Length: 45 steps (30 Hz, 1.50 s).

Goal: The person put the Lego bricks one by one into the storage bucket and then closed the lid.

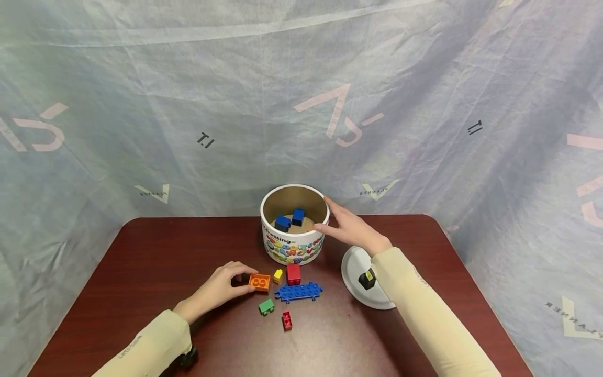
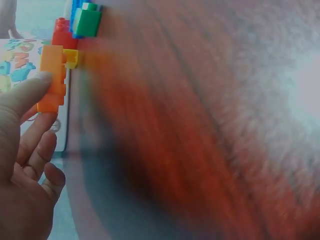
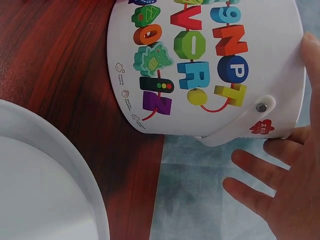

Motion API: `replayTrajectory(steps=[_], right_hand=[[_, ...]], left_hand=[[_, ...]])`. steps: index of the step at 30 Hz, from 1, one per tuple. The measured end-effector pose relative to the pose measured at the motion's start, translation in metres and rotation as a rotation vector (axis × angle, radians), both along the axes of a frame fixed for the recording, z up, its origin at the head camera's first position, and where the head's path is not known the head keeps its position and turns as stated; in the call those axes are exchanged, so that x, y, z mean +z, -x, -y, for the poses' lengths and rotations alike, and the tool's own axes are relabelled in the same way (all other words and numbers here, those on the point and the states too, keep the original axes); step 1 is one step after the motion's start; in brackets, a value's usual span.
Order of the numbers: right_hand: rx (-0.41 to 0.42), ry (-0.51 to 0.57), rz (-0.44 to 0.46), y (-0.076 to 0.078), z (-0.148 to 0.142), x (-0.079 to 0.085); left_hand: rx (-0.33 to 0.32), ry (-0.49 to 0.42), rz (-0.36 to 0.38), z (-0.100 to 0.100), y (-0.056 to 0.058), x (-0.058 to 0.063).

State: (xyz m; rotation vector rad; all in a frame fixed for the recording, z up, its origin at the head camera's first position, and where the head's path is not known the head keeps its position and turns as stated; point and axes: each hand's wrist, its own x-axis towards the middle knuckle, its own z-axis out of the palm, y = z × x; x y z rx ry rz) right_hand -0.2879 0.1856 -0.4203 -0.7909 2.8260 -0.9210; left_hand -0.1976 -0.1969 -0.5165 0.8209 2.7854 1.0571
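Observation:
My left hand (image 1: 221, 285) pinches an orange toy brick (image 1: 260, 283) between thumb and fingers at its left end; the brick's hollow underside shows in the head view. In the left wrist view the thumb lies across the orange brick's (image 2: 52, 60) side and the other fingers are loosely bent. My right hand (image 1: 353, 228) rests at the right side of a round white bucket (image 1: 294, 251), thumb at the rim and fingers spread. Two of those fingers stand off the wall in the right wrist view. Inside the bucket lie blue bricks (image 1: 283, 223).
In front of the bucket lie a red brick (image 1: 293, 274), a small yellow brick (image 1: 278, 275), a blue wheeled base (image 1: 299, 292), a green brick (image 1: 266, 307) and a small red brick (image 1: 287, 320). A white round lid (image 1: 350, 272) lies under the right forearm. Cloth (image 1: 235, 104) hangs behind.

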Motion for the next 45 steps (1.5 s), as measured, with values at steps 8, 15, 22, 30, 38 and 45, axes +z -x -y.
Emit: replayTrajectory(steps=[8,15,22,30,38,45], right_hand=[[0.005,-0.005,0.036,-0.001,0.001,-0.001],[0.002,0.004,0.038,-0.001,0.005,-0.001],[0.012,0.021,0.027,-0.002,0.003,-0.002],[-0.006,0.014,0.052,-0.006,0.002,-0.002],[-0.019,0.002,0.055,-0.007,0.004,-0.002],[-0.018,0.003,0.046,-0.006,0.004,-0.003]], left_hand=[[0.033,-0.018,-0.031,0.002,-0.006,0.025],[0.081,-0.066,-0.107,0.001,0.001,0.06],[0.045,-0.091,-0.194,-0.009,0.011,0.092],[0.03,-0.069,-0.202,-0.026,0.029,0.119],[0.001,-0.068,-0.178,-0.042,0.053,0.13],[0.029,-0.084,-0.173,-0.056,0.072,0.13]])
